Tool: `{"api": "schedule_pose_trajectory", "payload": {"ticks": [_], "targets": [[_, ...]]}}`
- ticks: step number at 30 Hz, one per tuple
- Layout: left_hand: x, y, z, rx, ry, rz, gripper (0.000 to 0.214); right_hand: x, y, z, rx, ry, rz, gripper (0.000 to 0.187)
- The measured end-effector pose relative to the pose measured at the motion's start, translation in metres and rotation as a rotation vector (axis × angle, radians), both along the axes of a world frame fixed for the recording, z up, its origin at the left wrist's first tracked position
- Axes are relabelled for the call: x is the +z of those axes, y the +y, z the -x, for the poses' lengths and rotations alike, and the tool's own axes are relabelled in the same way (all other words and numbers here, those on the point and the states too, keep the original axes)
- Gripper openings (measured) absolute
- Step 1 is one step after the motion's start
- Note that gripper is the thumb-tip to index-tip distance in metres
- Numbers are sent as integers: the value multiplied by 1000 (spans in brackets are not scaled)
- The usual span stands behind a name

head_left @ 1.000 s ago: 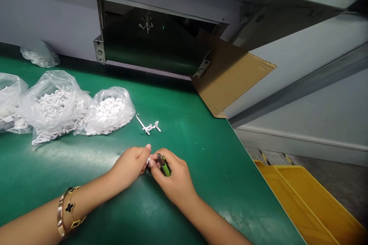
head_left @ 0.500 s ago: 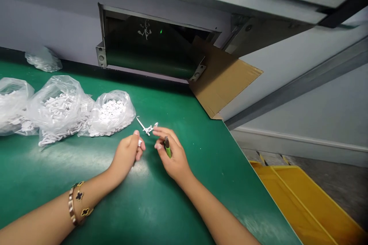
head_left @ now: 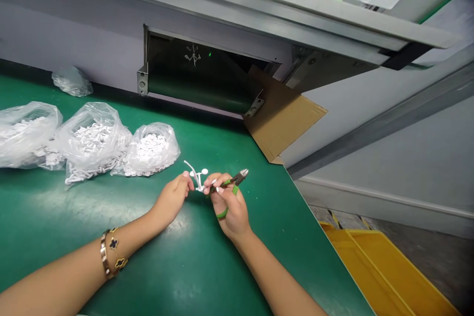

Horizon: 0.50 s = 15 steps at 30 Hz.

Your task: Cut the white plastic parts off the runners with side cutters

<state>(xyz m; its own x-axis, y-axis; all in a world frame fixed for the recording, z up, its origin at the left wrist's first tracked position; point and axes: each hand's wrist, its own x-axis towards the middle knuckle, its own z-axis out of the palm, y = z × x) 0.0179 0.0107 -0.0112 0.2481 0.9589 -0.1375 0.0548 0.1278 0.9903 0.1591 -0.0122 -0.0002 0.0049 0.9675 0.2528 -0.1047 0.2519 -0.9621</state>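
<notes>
My right hand (head_left: 230, 202) is closed around green-handled side cutters (head_left: 240, 177), whose jaws point up and to the right. The same hand's thumb and fingertips pinch a branched white plastic sprue (head_left: 199, 180) with small round parts on its arms. To the left of the sprue is my left hand (head_left: 173, 197), its fingers curled and pressed together close to the sprue's branches. Whatever lies inside those fingers is hidden. I cannot tell whether the left fingertips touch the sprue.
Clear plastic bags of small white parts (head_left: 151, 148) (head_left: 92, 140) (head_left: 25, 131) stand on the green table (head_left: 148, 266). A smaller bag (head_left: 72, 81) lies behind. Another white sprue (head_left: 193, 55) rests in the dark opening, beside a cardboard flap (head_left: 285, 118). A yellow bin (head_left: 392, 271) is right.
The sprue has been picked up off the table by my right hand. The cutters have turned, so their jaws now show past the fingers. The white piece in my left hand no longer shows.
</notes>
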Motion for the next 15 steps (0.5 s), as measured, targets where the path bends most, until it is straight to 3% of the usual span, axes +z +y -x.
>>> {"api": "schedule_pose_trajectory", "payload": {"ticks": [5, 11, 15], "targets": [[3, -6, 0, -52, 158, -130, 44, 1, -14, -6, 71, 25, -29, 10], [-2, -5, -4, -45, 49, -71, 41, 1, -20, -14, 279, -120, -102, 15], [-6, -3, -3, -84, 33, -94, 41, 5, -26, -14, 335, -218, -88, 19]]}}
